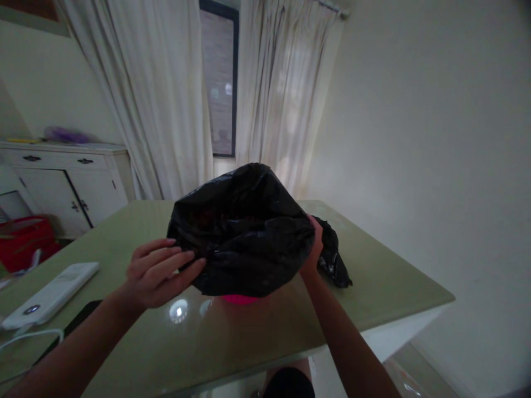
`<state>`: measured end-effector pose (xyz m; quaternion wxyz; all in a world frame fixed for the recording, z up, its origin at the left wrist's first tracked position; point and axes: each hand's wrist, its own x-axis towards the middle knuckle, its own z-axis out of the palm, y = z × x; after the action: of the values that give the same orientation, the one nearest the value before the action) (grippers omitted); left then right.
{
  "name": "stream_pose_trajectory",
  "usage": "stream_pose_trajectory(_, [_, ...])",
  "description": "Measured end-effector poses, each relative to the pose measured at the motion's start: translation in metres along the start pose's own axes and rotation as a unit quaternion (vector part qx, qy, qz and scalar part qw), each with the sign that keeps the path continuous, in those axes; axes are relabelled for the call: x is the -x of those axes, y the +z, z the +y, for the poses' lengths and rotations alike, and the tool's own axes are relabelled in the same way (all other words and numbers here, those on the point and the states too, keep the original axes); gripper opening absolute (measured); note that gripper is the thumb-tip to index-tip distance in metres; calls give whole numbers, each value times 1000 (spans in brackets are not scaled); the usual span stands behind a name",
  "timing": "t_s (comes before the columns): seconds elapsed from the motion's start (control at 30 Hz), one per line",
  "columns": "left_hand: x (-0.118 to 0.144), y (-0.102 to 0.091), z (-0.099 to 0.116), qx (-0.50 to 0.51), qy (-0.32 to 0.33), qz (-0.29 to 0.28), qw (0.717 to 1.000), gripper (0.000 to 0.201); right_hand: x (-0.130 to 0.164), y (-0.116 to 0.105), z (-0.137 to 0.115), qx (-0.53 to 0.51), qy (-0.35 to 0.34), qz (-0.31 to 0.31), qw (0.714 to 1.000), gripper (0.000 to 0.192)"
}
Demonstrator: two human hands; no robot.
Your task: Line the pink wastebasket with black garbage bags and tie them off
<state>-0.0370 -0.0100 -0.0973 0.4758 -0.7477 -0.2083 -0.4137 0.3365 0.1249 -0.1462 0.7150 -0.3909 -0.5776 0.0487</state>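
Note:
A black plastic garbage bag (pixel 249 243) is spread with its mouth facing me over the middle of the table. On its left edge, my left hand (pixel 160 271) holds the plastic between fingers and thumb, the fingers fairly straight. The opposite edge is gripped by my right hand (pixel 314 246), partly hidden behind the plastic. Below the bag shows a thin strip of a bright pink object (pixel 239 299); the bag covers the rest, so its kind is unclear. More crumpled black plastic (pixel 333 257) lies on the table just right of my right hand.
The pale green table (pixel 385 276) has its right corner near the wall. A white power bank (pixel 52 296) with a cable and a dark flat object (pixel 77 323) lie at left. Beyond stand a red bag (pixel 29 240) and white cabinet (pixel 70 182).

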Motion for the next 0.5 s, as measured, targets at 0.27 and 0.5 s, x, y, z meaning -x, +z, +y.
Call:
stream_pose_trajectory(0.27, [40,19,7,75,-120,-215,966,28,-3,13,25,72,120,-150,979,53])
stream_pose_trajectory(0.5, [43,39,12,164,-342,62,923,72,-14,2,59,-28,121,-333,935,34])
